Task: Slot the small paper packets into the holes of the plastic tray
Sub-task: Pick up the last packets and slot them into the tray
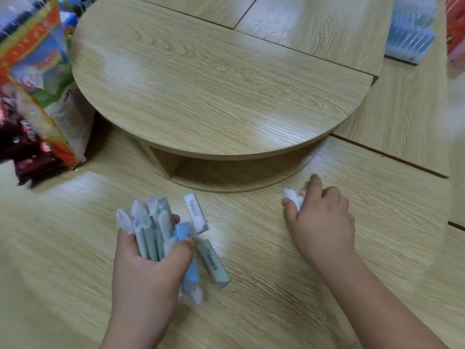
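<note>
a: far left?
b: colourful bag (37,84), upright on the wooden table (276,298), badly blurred.
a: next along?
b: left hand (148,268), fingers and thumb clamped round a bundle of packets (151,230) — white and pale green, tips pointing away. blue packet (190,263) caught under the thumb, poking back toward the wrist.
a: loose ones?
b: two, flat on the table just right of that hand: white packet (196,212) farther off, green packet (214,263) nearer, almost end to end.
a: middle, farther back?
b: round raised shelf (214,84), same wood as the table.
a: right side?
b: right hand (319,217), knuckles up, fingers curled, pinching a small white packet (293,197) at the fingertips, low over the table, well apart from the bundle.
a: tray?
b: blue tray (410,34) at far top right — smeared, well away from both hands. holes impossible to make out.
</note>
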A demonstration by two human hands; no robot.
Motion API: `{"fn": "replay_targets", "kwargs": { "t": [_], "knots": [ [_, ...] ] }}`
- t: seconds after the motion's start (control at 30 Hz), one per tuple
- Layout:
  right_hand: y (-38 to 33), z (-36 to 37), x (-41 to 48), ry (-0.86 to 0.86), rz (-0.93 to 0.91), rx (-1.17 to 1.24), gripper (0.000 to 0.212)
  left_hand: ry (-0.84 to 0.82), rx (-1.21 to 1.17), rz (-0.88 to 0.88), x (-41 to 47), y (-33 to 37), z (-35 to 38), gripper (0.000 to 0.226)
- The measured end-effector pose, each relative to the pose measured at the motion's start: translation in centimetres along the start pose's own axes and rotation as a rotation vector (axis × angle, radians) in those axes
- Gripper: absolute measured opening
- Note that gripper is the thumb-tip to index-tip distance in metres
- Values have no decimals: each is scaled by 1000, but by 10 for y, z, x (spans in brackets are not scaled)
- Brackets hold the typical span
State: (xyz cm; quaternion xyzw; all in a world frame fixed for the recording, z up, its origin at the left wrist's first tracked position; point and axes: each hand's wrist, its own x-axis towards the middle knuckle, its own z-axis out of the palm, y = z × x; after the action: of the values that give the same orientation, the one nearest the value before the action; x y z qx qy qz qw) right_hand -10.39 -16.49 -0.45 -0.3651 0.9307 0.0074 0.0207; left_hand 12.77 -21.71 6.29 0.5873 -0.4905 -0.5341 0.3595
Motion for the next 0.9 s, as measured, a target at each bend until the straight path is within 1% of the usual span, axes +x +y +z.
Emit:
{"fn": "replay_targets", "kwargs": {
  "t": [0.1, 0.2, 0.3, 0.37, 0.47, 0.53, 0.6, 0.63, 0.7, 0.8, 0.83, 0.9],
  "knots": [
    [-11, 6, -3, 43, -76, 10, 53, 31, 15, 1, 4, -1, -18, 45],
    [-14, 5, -4, 67, -110, 56, 37, 48, 7, -21, 7, -2, -32, 46],
    [-21, -5, -8, -3, -158, 85, 29, 77, 5, -53, 5, -4, -43, 43],
    [-27, -16, -16, -54, -211, 141, 33, 87, -6, -62, 3, -4, -49, 38],
    [-45, -39, -45, -171, -328, 354, 38, 99, -13, -84, 4, -8, -59, 37],
    [-64, -47, -74, -252, -392, 429, 44, 115, -28, -90, 6, -14, -66, 37],
    [-84, -39, -99, -208, -482, 341, 53, 130, -34, -100, 8, -19, -72, 37],
    [-93, -33, -108, -227, -495, 275, 59, 131, -30, -99, 8, -19, -75, 37],
    [-102, -21, -115, -162, -494, 220, 69, 127, -21, -92, 9, -20, -81, 37],
    [-105, -15, -117, -171, -465, 187, 85, 121, -17, -91, 12, -22, -92, 36],
    [-104, -13, -117, -156, -457, 180, 87, 117, -17, -91, 13, -23, -95, 35],
    [-102, -10, -118, -136, -436, 192, 83, 116, -20, -93, 16, -24, -99, 35]
  ]
}}
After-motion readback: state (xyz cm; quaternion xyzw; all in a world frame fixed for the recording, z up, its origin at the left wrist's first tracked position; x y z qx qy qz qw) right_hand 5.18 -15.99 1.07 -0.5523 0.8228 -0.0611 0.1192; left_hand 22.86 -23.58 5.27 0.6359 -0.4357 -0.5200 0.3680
